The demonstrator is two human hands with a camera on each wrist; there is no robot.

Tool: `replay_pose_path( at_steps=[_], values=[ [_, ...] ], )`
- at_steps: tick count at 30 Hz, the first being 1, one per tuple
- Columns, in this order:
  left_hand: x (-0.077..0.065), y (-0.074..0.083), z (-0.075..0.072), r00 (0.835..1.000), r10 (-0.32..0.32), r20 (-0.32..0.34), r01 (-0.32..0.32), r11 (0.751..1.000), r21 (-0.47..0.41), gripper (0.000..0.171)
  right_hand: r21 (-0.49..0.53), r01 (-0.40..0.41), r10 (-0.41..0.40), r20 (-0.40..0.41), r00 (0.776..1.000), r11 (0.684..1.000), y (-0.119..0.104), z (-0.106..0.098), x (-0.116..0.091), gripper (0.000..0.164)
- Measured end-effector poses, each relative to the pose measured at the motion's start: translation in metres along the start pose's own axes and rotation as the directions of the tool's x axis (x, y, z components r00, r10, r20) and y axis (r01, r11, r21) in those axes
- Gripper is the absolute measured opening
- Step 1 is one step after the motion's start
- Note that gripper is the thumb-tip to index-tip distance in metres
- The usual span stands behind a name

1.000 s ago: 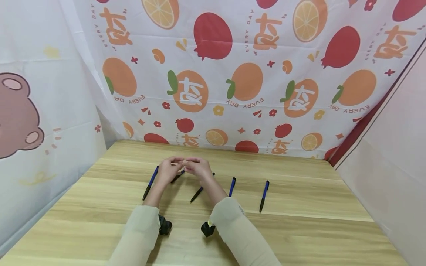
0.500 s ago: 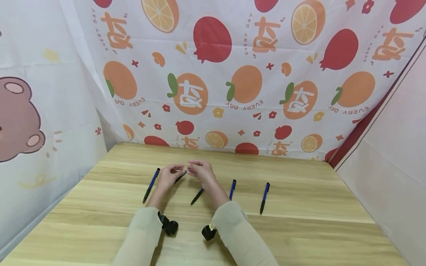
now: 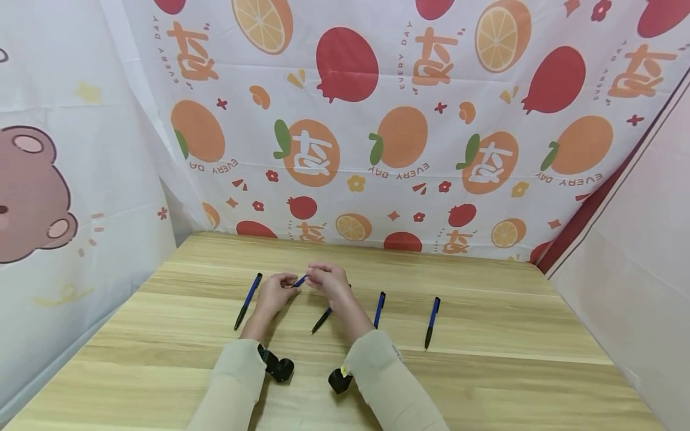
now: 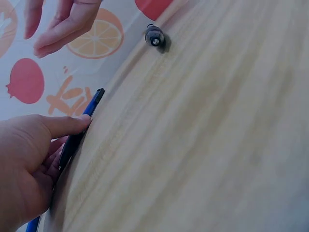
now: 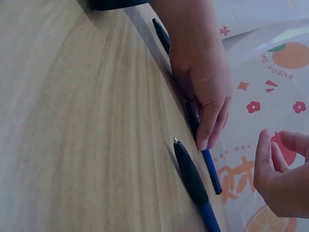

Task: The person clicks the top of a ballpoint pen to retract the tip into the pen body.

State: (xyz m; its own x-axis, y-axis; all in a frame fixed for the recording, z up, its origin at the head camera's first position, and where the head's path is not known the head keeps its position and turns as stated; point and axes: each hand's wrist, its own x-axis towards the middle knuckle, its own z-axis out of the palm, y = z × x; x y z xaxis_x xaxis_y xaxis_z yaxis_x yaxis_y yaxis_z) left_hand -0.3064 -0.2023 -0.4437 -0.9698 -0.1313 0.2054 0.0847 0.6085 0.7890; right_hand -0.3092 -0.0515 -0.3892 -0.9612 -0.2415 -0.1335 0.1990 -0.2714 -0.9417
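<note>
My left hand [image 3: 276,294] pinches a blue pen with a black grip [image 3: 300,281] between thumb and fingers. In the left wrist view that pen [image 4: 72,142] lies slanted at the table surface, its clip end pointing away from the palm. The right wrist view shows the left thumb [image 5: 207,128] on the pen's barrel. My right hand [image 3: 333,286] hovers just right of the pen's clip end, fingers loosely bent. Seen from its own wrist, the right hand [image 5: 282,179] holds nothing and stands apart from the pen. Another pen [image 3: 322,320] lies partly hidden under the right forearm.
A similar pen [image 3: 248,301] lies left of the left hand. Two more pens, one [image 3: 380,309] partly covered by the right sleeve and one [image 3: 432,323] farther right, lie on the wooden table [image 3: 512,359]. A fruit-print curtain [image 3: 356,137] hangs behind the table.
My hands were fingertip to fingertip and have moved slightly apart. The left hand now pinches the pen that lay between them, and more of its blue end shows. The other pens lie still.
</note>
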Motion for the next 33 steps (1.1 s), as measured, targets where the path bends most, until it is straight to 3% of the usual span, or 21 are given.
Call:
replay_pose_path(
  at_steps=[16, 33],
  values=[
    [-0.003, 0.007, 0.003, 1.000, -0.003, -0.013, 0.004, 0.993, 0.117, 0.014, 0.001, -0.024, 0.024, -0.033, 0.999, 1.000, 0.004, -0.005, -0.002, 0.026],
    [-0.008, 0.011, -0.005, 0.998, -0.052, -0.028, 0.053, 0.997, 0.049, 0.016, -0.056, -0.067, 0.062, -0.092, 0.994, 0.996, 0.006, -0.007, 0.014, 0.025]
  ],
)
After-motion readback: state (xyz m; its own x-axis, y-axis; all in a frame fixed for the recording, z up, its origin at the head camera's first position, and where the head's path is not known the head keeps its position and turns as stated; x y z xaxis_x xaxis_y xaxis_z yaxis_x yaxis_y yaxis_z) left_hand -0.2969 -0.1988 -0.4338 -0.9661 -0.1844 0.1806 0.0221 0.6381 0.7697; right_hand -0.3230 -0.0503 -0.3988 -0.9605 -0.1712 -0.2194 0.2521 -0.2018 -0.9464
